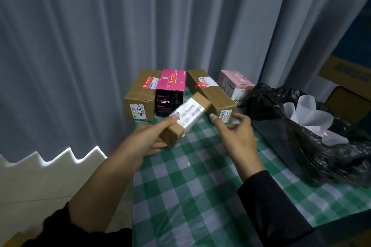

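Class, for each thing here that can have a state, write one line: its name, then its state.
small parcel: taped shut, held up
left hand: grips the small parcel
right hand: open, holds nothing
left brown box: taped shut
magenta box: closed
long brown box: taped shut
pale pink box: cannot tell
black bag: open, white paper inside

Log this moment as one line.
left hand: grips small cardboard box | right hand: open, beside it | box: over checked tablecloth
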